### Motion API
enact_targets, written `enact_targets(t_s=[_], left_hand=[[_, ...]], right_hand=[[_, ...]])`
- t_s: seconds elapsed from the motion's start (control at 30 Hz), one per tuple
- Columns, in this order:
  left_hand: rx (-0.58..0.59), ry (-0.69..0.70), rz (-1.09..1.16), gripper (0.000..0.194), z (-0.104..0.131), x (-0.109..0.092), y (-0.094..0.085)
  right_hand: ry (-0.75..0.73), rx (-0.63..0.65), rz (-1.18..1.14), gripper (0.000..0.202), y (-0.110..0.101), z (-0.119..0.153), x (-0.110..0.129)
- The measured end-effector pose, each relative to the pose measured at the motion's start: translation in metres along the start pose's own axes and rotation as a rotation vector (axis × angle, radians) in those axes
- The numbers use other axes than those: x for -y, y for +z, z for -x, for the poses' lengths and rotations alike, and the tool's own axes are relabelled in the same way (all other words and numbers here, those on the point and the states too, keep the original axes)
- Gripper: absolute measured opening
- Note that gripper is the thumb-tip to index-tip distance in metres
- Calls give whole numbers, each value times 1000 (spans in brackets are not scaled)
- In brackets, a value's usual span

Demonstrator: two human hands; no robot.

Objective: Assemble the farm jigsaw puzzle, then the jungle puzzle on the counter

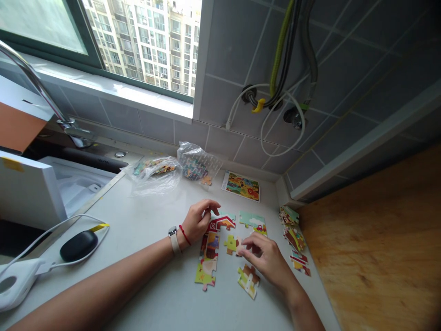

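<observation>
My left hand (pixel 199 219) rests at the top left corner of a partly joined jigsaw puzzle (pixel 211 246), its fingers loosely bent and apart, holding nothing. The joined strip shows a red barn roof and runs down the left side. My right hand (pixel 264 255) has thumb and forefinger closed on the right edge of a small green and pink puzzle piece (pixel 234 245), lying flat beside the strip. Behind that hand are joined pieces with a red tractor (pixel 251 220), partly covered by its fingers. Nearer me lies a brown and green group of pieces (pixel 248 281).
Loose puzzle pieces (pixel 294 239) lie in small piles along the right edge. A picture card (pixel 241 185) is at the back. Two clear plastic bags (pixel 155 172) hold more pieces. At left are a black oval object (pixel 79 245), a white cable, and a sink with a faucet (pixel 74 131).
</observation>
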State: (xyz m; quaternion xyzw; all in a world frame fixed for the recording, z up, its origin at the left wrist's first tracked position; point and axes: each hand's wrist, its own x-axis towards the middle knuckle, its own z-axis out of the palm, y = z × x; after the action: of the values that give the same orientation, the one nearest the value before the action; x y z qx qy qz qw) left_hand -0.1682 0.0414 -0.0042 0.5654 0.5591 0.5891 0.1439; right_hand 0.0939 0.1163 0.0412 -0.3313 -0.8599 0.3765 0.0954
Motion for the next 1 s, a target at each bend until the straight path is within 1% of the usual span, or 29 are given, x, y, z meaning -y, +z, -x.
enact_targets(t_s=[0.03,0.13,0.17,0.3,0.37,0.53,0.6,0.77,0.9,1.0], left_hand=[[-1,-3,1,36,0,0,0],[-1,-8,6,36,1,2,1],[-1,-3,7,37,1,2,1],[23,54,-16,36,1,1,1],[62,111,-49,36,2,-2,1],[219,275,-151,33,6,-9,2],[272,340,-229,31,8,-10,5],[455,552,-475,21,14,-9,12],[523,685,-584,9,17,-7,12],[532,737,-617,11,18,-5,13]], right_hand=[[8,-11,16,20,3,-1,1],[50,-5,85,39,9,-2,3],[64,0,106,41,10,-2,4],[87,10,129,33,10,-2,8],[75,9,123,30,10,-2,8],[29,-22,97,26,12,-3,8],[6,-27,84,26,13,-3,7],[-48,-50,88,27,16,-4,1],[-67,-58,105,30,19,-5,-3],[-69,-78,127,32,19,-5,-2]])
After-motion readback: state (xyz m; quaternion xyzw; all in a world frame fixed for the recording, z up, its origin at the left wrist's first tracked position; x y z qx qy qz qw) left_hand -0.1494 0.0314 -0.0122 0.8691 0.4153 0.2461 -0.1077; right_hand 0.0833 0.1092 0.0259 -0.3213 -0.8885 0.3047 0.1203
